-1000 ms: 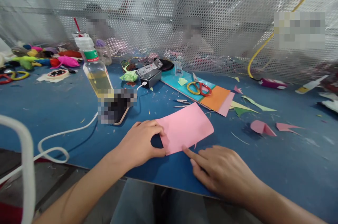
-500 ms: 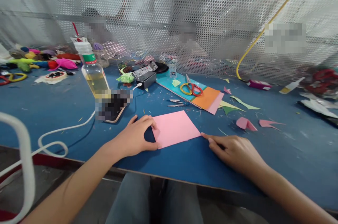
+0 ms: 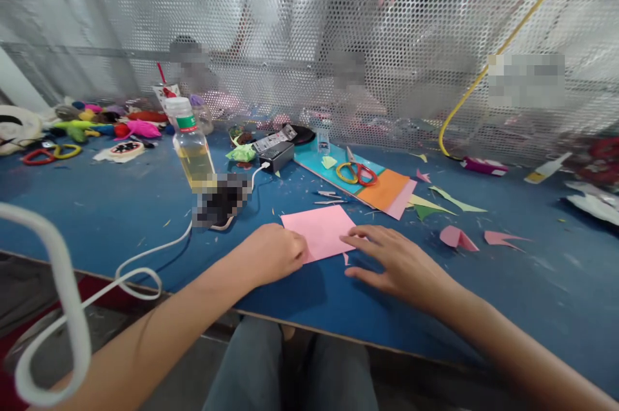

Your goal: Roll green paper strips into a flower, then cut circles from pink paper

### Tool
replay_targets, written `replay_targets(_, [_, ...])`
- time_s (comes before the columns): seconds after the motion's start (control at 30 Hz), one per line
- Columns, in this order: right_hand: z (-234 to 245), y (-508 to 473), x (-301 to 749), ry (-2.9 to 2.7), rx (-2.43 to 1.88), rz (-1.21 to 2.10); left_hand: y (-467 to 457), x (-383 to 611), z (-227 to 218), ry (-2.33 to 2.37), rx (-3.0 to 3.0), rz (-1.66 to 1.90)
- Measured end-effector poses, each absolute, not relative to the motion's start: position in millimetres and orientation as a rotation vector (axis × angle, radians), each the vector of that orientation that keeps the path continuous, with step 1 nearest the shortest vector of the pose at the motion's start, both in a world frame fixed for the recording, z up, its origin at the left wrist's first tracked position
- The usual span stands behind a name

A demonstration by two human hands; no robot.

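A pink sheet of paper (image 3: 323,229) lies flat on the blue table in front of me. My left hand (image 3: 276,255) is closed, its curled fingers pressed onto the sheet's lower left edge; the fingertips are partly hidden. Over the right end of the sheet, my right hand (image 3: 394,255) is open with its fingertips resting on the paper and its thumb held apart below. A tiny pink scrap (image 3: 346,259) shows at the near edge, beside the right fingers.
Behind the sheet are scissors (image 3: 356,173) on stacked coloured paper (image 3: 387,186). To the left are a phone (image 3: 222,201), a bottle (image 3: 194,156) and a white cable (image 3: 133,258). Paper scraps (image 3: 457,238) lie right. A perforated metal screen (image 3: 300,43) stands at the back.
My left hand has curled its fingers in and moved onto the paper's near left edge. My right hand has moved left from the paper's right corner onto the sheet, with its fingers spread.
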State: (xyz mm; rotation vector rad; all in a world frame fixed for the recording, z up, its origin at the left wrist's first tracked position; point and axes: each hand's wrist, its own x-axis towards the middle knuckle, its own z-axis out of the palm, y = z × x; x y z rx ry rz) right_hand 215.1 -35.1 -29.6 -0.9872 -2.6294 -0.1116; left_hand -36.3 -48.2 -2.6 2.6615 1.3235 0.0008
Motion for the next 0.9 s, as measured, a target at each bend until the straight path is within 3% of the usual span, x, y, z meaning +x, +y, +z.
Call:
replay_targets(0.17, [-24.5, -9.6, 188.6, -2.804, -0.888, 0.194, -34.9, -44.0, 14.6, 1.566, 2.580, -0.006])
replay_targets(0.4, [-33.9, -0.4, 181.7, -2.695, -0.939, 0.307, 4.3, -133.0, 28.4, 2.441, 1.981, 0.000])
replay_targets(0.9, [-43.5, 0.4, 185.7, -2.621, -0.941, 0.462, 35.3, -133.2, 25.7, 2.435, 1.766, -0.101])
